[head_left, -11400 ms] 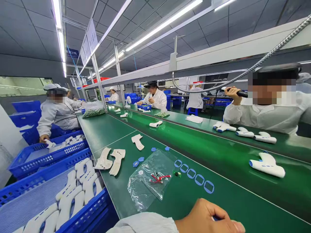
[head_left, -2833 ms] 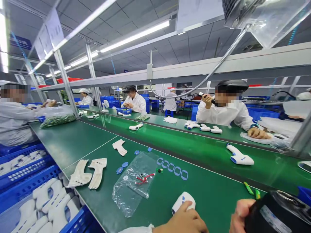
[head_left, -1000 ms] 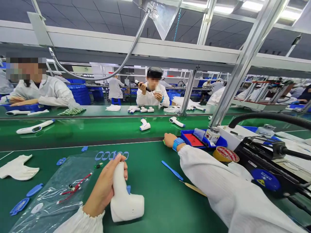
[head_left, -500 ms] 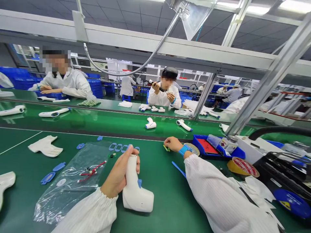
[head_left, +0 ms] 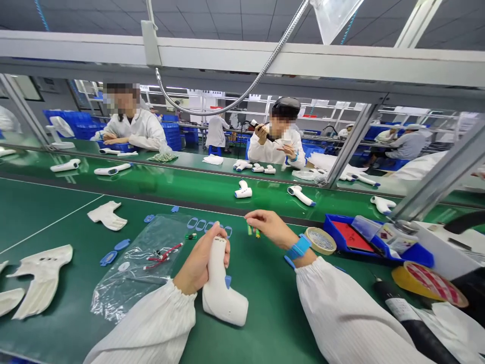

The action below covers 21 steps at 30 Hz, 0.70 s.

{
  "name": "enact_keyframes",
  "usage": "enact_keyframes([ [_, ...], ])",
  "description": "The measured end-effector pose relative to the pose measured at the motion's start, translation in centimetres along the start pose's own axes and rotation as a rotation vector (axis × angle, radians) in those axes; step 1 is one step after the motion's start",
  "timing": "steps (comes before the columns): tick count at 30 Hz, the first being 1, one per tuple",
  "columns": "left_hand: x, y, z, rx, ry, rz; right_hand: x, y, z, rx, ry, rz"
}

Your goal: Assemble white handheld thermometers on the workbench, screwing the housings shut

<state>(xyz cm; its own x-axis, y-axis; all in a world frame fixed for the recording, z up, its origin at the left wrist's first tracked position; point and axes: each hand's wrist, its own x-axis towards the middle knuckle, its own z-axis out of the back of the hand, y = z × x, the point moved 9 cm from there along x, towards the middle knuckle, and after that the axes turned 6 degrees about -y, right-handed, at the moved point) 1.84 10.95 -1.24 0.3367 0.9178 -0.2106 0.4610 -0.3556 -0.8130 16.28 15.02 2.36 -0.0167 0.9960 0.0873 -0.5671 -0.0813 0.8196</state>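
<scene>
My left hand (head_left: 207, 258) is wrapped round the handle of a white infrared thermometer (head_left: 225, 298) with a blue trigger. Its handle points up and away from me, its head low and to the right. Further right, my right hand (head_left: 271, 227), with a blue wrist strap (head_left: 299, 246), has thumb and fingers pinched together. Small green-and-yellow pieces (head_left: 258, 233) show just under those fingers; whether they are gripped or lie on the table I cannot tell. Several blue oval frames (head_left: 202, 225) and a small green circuit board (head_left: 191, 236) lie beyond my left hand.
A clear plastic bag (head_left: 132, 273) with red-wired parts (head_left: 162, 258) lies left. White shell halves (head_left: 45, 278) are further left. At right are a tape roll (head_left: 320, 240), a blue tray (head_left: 422, 256) and a black electric screwdriver (head_left: 403, 308). Thermometers (head_left: 301, 195) lie on the green conveyor (head_left: 182, 184).
The view has swung left, so things appear further right. My right hand has lifted slightly, its fingers now pinched above the green-and-yellow pieces. My left hand keeps its hold on the infrared thermometer.
</scene>
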Motion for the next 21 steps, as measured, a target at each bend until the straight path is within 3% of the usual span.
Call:
enact_keyframes([
  [4,-0.2,0.2,-0.3,0.031,0.011,0.005,-2.2,5.3,-1.5,0.304,0.033,0.13],
  [7,-0.3,0.4,-0.2,0.057,-0.013,0.023,-3.1,7.3,-2.6,0.511,0.062,0.178],
  [9,-0.4,0.4,-0.2,0.058,-0.014,0.016,-3.4,7.6,-2.7,0.547,0.056,0.191],
  [16,-0.7,0.0,-0.7,0.132,0.05,-0.045,-4.6,8.7,-2.0,0.352,0.07,0.312],
  [19,-1.0,-0.2,-1.1,0.154,0.106,-0.071,-5.1,8.9,-2.6,0.387,0.141,0.288],
  [21,-1.0,-0.1,-1.1,0.144,0.103,-0.061,-5.0,8.9,-2.6,0.469,0.123,0.251],
])
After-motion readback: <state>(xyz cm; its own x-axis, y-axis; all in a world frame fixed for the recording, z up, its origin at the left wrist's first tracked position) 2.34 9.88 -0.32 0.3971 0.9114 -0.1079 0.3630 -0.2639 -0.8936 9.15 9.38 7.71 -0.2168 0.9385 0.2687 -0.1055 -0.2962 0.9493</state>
